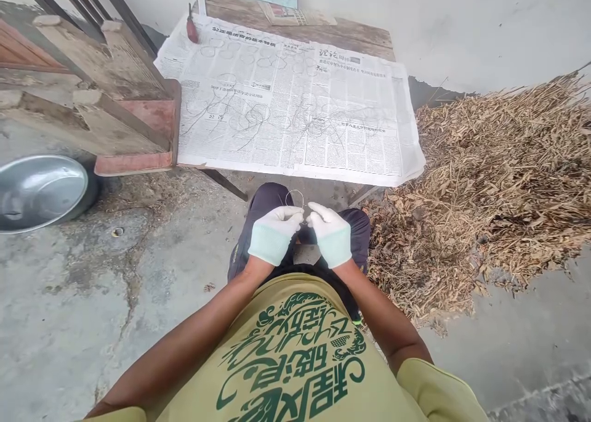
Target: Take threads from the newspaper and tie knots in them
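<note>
Both my hands wear white gloves and meet over my lap. My left hand (274,232) and my right hand (330,232) each pinch one end of a small thin wire loop (294,196) that arcs up between the fingertips. Ahead stands a low wooden table (360,35) covered by a spread newspaper (295,101). Several thin wire rings and loose wire strands (240,117) lie on the paper.
A red-handled tool (191,29) lies at the newspaper's far left corner. A metal basin (39,191) sits on the concrete at left, beside a wooden cart (115,101). A heap of dry straw (498,182) fills the right side.
</note>
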`<state>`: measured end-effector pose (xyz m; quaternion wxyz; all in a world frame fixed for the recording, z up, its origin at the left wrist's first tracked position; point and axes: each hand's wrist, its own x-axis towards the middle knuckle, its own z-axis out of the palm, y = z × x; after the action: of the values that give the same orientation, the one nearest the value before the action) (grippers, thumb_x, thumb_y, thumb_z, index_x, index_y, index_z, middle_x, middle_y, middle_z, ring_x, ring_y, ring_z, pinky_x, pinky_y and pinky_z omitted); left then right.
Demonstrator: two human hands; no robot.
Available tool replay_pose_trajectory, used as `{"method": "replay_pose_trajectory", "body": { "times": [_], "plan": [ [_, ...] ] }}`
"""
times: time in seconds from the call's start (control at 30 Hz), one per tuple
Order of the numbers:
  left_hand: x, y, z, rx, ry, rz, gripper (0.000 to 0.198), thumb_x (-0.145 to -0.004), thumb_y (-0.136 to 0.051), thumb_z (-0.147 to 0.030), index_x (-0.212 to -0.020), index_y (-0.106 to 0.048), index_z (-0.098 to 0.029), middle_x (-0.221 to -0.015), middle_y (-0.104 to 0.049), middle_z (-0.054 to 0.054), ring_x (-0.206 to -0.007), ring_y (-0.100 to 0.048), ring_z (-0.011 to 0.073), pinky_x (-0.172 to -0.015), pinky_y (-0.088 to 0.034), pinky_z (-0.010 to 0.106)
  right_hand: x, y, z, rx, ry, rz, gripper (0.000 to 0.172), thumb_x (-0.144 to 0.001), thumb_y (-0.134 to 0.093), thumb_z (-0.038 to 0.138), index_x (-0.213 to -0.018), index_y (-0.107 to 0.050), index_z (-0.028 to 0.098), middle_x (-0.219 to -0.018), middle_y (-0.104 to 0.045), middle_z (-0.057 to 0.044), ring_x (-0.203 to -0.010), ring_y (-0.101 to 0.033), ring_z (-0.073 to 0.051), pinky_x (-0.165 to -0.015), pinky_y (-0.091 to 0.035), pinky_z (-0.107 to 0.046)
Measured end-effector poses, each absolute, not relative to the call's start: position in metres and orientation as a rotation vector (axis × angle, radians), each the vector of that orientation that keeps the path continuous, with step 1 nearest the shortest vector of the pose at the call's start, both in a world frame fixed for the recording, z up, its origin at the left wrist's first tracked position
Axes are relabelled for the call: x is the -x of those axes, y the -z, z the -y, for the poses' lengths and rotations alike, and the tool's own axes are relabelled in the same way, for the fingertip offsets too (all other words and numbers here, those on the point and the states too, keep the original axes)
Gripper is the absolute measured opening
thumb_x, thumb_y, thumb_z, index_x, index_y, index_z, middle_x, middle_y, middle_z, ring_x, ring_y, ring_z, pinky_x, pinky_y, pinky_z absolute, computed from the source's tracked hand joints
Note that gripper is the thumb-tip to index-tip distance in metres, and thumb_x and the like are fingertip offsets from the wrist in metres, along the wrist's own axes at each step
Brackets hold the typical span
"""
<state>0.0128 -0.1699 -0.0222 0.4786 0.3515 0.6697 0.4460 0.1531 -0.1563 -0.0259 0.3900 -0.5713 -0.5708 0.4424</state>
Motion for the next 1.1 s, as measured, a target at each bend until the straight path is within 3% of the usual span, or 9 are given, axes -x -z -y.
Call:
{"method": "replay_pose_trajectory", "body": {
  "times": [0.17,0.33,0.57,0.77,0.97,1.1],
  "plan": [
    [-0.015,0.016,0.172,-0.889,-1.018,-1.738,0.028,-0.078,-0.066,-0.034,-0.098,-0.078,-0.018,-0.085,-0.079,0.004,-0.067,-0.067,0.0144,-0.063,-0.051,0.024,-0.153,0.031,0.160,1.479,-0.647,1.832,0.037,-0.099,-0.047,0.018,-0.120,-0.078,0.021,-0.091,-0.073,-0.006,-0.085,-0.067,-0.017,-0.086,-0.051,-0.026],
    [-0.014,0.013,0.179,-0.917,-0.958,-1.768,0.025,-0.077,-0.065,-0.032,-0.094,-0.078,-0.018,-0.090,-0.081,0.003,-0.065,-0.069,0.0140,-0.063,-0.052,0.023,-0.156,0.036,0.168,1.423,-0.446,2.003,0.038,-0.102,-0.044,0.016,-0.120,-0.077,0.017,-0.089,-0.072,-0.008,-0.082,-0.066,-0.016,-0.080,-0.051,-0.024],
    [-0.010,0.014,0.186,-0.952,-0.906,-1.788,0.020,-0.074,-0.064,-0.027,-0.086,-0.079,-0.021,-0.089,-0.081,0.002,-0.077,-0.072,0.0160,-0.072,-0.054,0.022,-0.162,0.042,0.179,1.394,-0.442,2.095,0.038,-0.102,-0.044,0.015,-0.122,-0.076,0.017,-0.094,-0.072,-0.010,-0.086,-0.067,-0.018,-0.082,-0.051,-0.026],
    [-0.004,0.012,0.180,-0.776,-0.887,-1.567,0.025,-0.068,-0.072,-0.031,-0.086,-0.079,-0.016,-0.073,-0.077,0.004,-0.061,-0.064,0.0142,-0.061,-0.052,0.025,-0.168,0.043,0.178,1.368,-0.480,2.140,0.037,-0.104,-0.045,0.020,-0.123,-0.075,0.016,-0.099,-0.074,-0.011,-0.088,-0.069,-0.019,-0.084,-0.052,-0.027],
    [-0.002,0.017,0.184,-0.710,-0.985,-1.418,0.048,-0.075,-0.075,-0.042,-0.113,-0.074,-0.012,-0.096,-0.080,0.009,-0.072,-0.068,0.0163,-0.075,-0.058,0.032,-0.168,0.036,0.174,1.473,-0.625,1.994,0.033,-0.103,-0.048,0.021,-0.120,-0.077,0.019,-0.099,-0.075,-0.007,-0.092,-0.071,-0.018,-0.089,-0.051,-0.025],
    [-0.002,0.023,0.187,-0.645,-1.035,-1.298,0.049,-0.075,-0.073,-0.031,-0.120,-0.070,-0.011,-0.104,-0.079,0.010,-0.077,-0.070,0.0175,-0.080,-0.059,0.035,-0.166,0.031,0.171,1.486,-0.684,1.914,0.032,-0.101,-0.050,0.021,-0.117,-0.078,0.021,-0.094,-0.075,-0.005,-0.088,-0.071,-0.017,-0.087,-0.052,-0.025]
  ]
}}
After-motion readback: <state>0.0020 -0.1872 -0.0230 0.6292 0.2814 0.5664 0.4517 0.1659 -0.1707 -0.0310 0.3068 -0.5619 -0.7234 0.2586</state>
